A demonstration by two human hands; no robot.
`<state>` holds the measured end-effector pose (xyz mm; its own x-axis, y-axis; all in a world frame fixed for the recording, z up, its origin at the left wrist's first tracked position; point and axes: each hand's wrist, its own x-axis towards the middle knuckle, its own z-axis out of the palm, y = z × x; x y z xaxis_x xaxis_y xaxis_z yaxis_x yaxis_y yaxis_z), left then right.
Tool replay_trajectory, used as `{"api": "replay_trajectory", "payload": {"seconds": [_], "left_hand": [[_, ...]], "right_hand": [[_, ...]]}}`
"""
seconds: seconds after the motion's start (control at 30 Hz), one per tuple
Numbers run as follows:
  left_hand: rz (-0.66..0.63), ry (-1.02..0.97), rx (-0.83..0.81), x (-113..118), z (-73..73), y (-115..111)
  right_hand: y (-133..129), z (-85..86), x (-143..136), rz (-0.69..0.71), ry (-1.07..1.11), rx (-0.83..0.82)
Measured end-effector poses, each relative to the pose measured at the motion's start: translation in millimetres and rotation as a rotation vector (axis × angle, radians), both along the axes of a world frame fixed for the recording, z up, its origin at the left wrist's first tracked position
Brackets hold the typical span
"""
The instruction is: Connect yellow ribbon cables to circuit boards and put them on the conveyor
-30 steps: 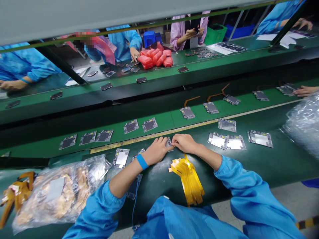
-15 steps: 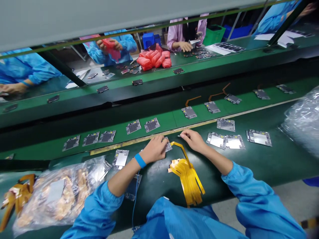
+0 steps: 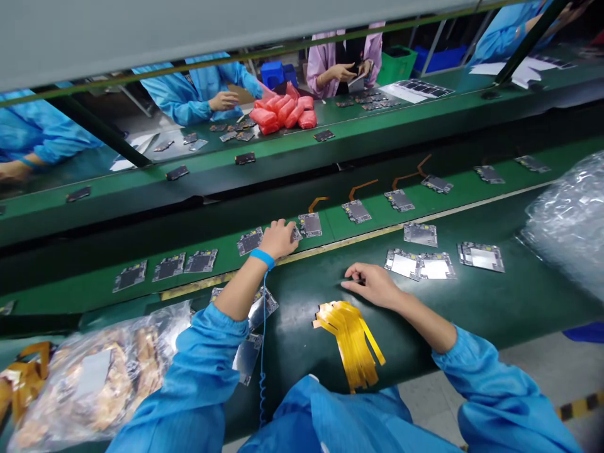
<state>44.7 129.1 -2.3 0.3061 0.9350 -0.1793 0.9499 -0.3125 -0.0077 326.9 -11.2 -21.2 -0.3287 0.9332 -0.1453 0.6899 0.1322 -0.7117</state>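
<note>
My left hand (image 3: 278,240), with a blue wrist strap (image 3: 262,257), is over the green strip, its thumb and fingers closed about a circuit board (image 3: 296,233) that it partly covers. Just right of it lies another circuit board (image 3: 310,224) with an orange ribbon cable (image 3: 318,202) sticking out behind. My right hand (image 3: 370,283) hovers above the dark green bench, fingers curled together; a small dark thing shows between them, too little to name. Below that hand lies a fanned bundle of yellow ribbon cables (image 3: 352,346).
More circuit boards (image 3: 168,267) line the green strip (image 3: 330,228). Boards with silvery plates (image 3: 436,267) lie at right, others (image 3: 248,357) under my left arm. Plastic bags (image 3: 108,377) flank the bench. Across, co-workers sit behind red wrapped packets (image 3: 283,113).
My left hand has moved forward from the bench onto the strip. A board with a ribbon cable now lies there beside it. My right hand has drawn back slightly towards me.
</note>
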Motion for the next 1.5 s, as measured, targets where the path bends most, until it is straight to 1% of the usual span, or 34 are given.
{"api": "replay_trajectory", "payload": {"seconds": [0.1,0.2,0.33,0.43,0.53,0.6,0.67,0.73,0.8,0.9,1.03,1.13,1.23,1.33,1.43,1.5], "left_hand": [[-0.058,0.058,-0.059,-7.6,-5.9,0.8],[-0.086,0.051,-0.061,-8.9,-5.5,4.3],[-0.103,0.046,-0.039,-10.6,-0.7,6.7],[-0.124,0.026,0.026,-12.1,4.3,0.2],[-0.192,-0.025,0.067,-9.1,11.0,-17.7],[-0.263,-0.067,0.053,-3.8,14.6,-36.3],[-0.334,-0.099,0.021,2.5,15.2,-57.9],[-0.378,-0.108,-0.013,7.9,12.2,-78.8],[-0.400,-0.100,-0.034,10.7,6.9,-95.1],[-0.424,-0.097,-0.012,10.3,-0.7,-107.1],[-0.504,-0.117,0.014,7.6,-4.7,-105.6],[-0.555,-0.109,-0.010,9.3,-4.1,-100.8],[-0.565,-0.070,-0.040,13.6,-0.5,-97.6],[-0.575,-0.042,-0.060,17.4,4.1,-96.2],[-0.580,-0.035,-0.076,19.4,6.2,-95.6],[-0.576,-0.036,-0.085,19.9,5.6,-95.0]], "right_hand": [[-7.2,5.2,-5.7,0.134,-0.092,-0.053],[-13.7,6.4,-14.2,0.224,-0.169,-0.067],[-17.9,4.6,-20.1,0.287,-0.257,-0.068],[-18.0,5.9,-19.1,0.292,-0.253,-0.092],[-16.3,9.2,-16.1,0.264,-0.246,-0.119],[-13.9,10.9,-13.9,0.233,-0.237,-0.126],[-10.5,11.4,-11.9,0.198,-0.215,-0.125],[-6.9,11.0,-10.1,0.178,-0.190,-0.122],[-4.0,10.0,-8.7,0.176,-0.175,-0.130],[-1.0,8.1,-7.2,0.200,-0.127,-0.116],[5.5,4.5,-6.6,0.193,-0.026,-0.049],[15.4,0.2,-8.6,0.133,-0.026,-0.095],[26.9,-4.4,-13.0,0.074,-0.027,-0.116],[34.9,-7.7,-18.3,0.046,-0.040,-0.109],[37.0,-8.8,-21.9,0.045,-0.057,-0.134],[36.1,-8.4,-22.7,0.080,-0.070,-0.165]]}}
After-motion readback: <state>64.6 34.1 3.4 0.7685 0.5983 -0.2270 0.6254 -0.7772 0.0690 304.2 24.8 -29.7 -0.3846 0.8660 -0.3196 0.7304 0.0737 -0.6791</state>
